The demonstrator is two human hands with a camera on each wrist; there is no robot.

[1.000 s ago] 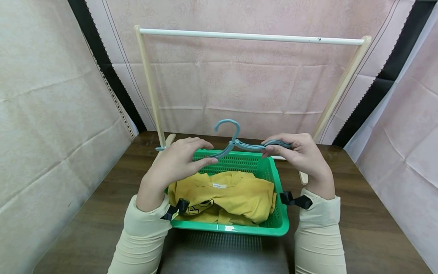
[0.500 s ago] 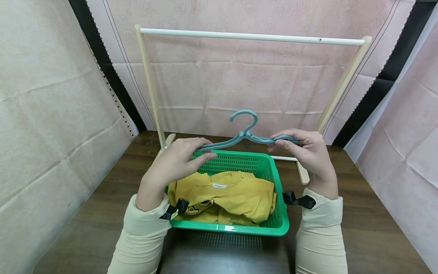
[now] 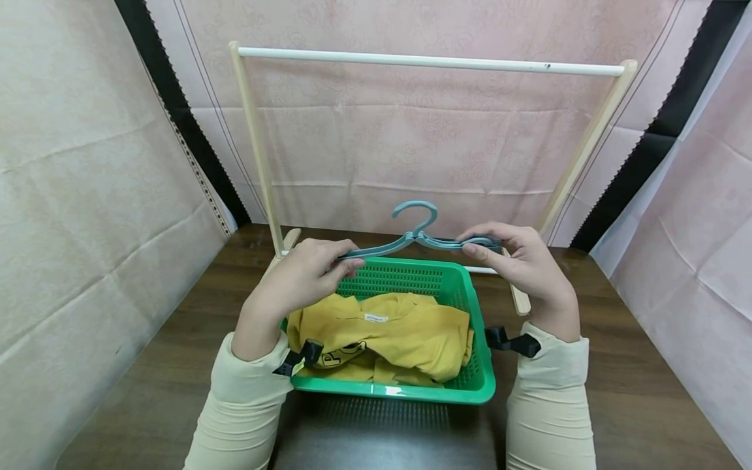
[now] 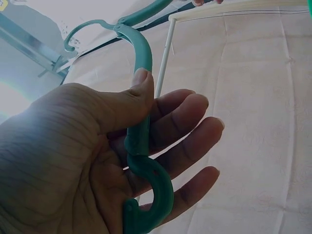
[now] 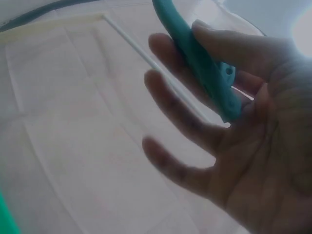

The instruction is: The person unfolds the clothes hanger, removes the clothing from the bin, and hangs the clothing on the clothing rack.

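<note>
A blue plastic clothes hanger [image 3: 386, 248] is held level above the back of the green basket, its hook pointing up. My left hand [image 3: 296, 277] pinches its left arm between thumb and fingers. In the left wrist view the hanger's curled end [image 4: 165, 192] lies across the palm. My right hand [image 3: 525, 264] pinches the other arm, which looks doubled over; the right wrist view shows that arm's stubby end [image 5: 209, 78] under the thumb. Below, a folded yellow shirt [image 3: 423, 326] with a white neck label lies in the green basket [image 3: 484, 365].
Behind the basket stands a rack with a white rail [image 3: 411, 61] and pale wooden posts [image 3: 256, 143]. The basket sits on a dark brown wooden table [image 3: 634, 391]. Pale cloth walls [image 3: 88, 196] with black strips enclose the back and sides.
The hanger's left arm has swung up from hanging down to level, and the left fingers have closed on it. The hanger rose, then dipped slightly. The basket and shirt stayed put.
</note>
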